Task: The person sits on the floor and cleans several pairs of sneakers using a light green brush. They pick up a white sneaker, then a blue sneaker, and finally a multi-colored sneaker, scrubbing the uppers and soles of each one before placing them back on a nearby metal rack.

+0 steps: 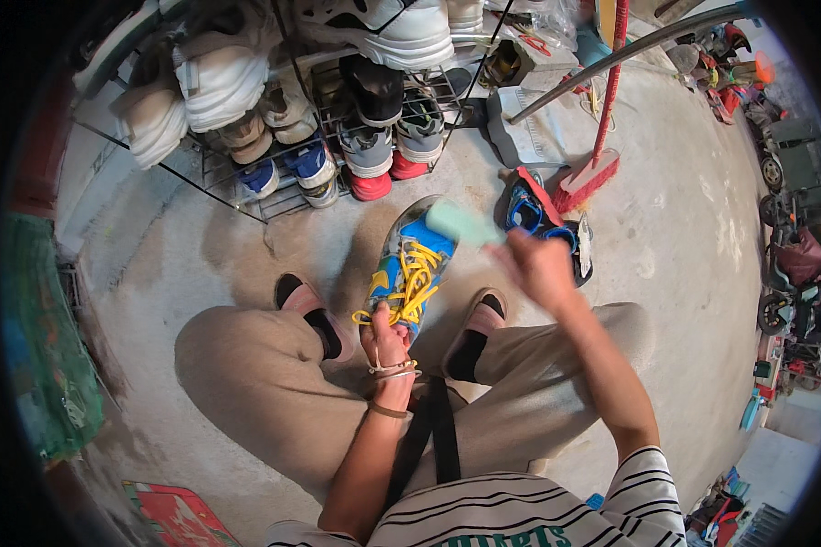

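Note:
My left hand (pixel 386 335) grips a blue and grey sneaker (pixel 410 263) with yellow laces by its heel end. The toe points away from me, above the floor between my feet. In my right hand (pixel 540 270) is a pale green brush (pixel 462 224), blurred by motion. Its head is at the right side of the sneaker's toe; whether it touches cannot be made out, and its bristles are hidden.
A wire shoe rack (pixel 236 195) full of shoes stands ahead on the left. Beyond my right hand are blue shoes (pixel 525 205), a red broom (pixel 592 179) and a grey dustpan (pixel 530 126). My feet wear pink slippers (pixel 308 301). Scooters (pixel 780 287) stand far right.

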`<state>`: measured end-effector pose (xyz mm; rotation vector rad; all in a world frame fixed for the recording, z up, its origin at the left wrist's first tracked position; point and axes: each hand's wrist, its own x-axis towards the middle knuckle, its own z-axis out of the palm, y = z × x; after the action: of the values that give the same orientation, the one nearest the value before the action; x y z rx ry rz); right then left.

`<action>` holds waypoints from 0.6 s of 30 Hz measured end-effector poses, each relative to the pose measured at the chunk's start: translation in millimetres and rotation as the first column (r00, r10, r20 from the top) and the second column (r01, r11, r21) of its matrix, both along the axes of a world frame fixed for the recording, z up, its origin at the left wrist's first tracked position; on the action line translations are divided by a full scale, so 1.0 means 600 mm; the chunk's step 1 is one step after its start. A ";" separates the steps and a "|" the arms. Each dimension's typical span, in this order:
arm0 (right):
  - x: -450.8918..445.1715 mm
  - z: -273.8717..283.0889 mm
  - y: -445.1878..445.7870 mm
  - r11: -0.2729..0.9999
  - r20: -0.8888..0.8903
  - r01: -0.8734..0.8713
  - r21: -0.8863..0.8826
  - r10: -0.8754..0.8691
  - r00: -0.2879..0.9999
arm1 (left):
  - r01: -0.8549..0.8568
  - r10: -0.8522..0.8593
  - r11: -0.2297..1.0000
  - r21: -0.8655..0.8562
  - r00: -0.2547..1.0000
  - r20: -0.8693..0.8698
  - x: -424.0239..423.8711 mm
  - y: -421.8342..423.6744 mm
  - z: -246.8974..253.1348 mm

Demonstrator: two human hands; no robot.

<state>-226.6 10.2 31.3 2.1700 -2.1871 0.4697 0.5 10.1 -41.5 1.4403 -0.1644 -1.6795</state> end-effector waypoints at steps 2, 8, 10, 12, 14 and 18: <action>0.021 -0.025 -0.001 0.995 -0.055 -0.017 0.102 0.023 0.998 | 0.007 -0.005 0.998 -0.063 1.000 0.030 -0.009 -0.003 0.011; 0.034 -0.015 -0.011 0.982 0.029 0.010 0.188 -0.016 0.999 | 0.017 -0.012 0.998 -0.057 0.997 0.083 0.001 -0.007 0.012; 0.032 -0.013 -0.005 0.971 0.032 -0.001 0.241 -0.007 0.999 | 0.070 -0.065 0.997 -0.043 0.993 0.101 0.009 0.001 0.006; 0.034 -0.004 -0.007 0.959 0.030 -0.008 0.283 0.000 1.000 | 0.073 -0.073 0.997 0.011 0.997 0.010 0.004 0.007 0.004; 0.044 -0.019 -0.011 0.956 0.053 0.040 0.290 -0.058 0.997 | 0.066 -0.062 0.997 0.042 0.995 -0.081 -0.002 0.007 0.005; 0.042 -0.016 -0.016 0.920 0.002 0.078 0.384 -0.085 0.996 | 0.029 -0.029 0.999 0.016 0.999 -0.022 -0.002 -0.001 0.007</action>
<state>-201.6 0.7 21.6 2.2347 -2.5494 0.0558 -0.5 9.3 -37.3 1.4379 -0.1606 -1.7231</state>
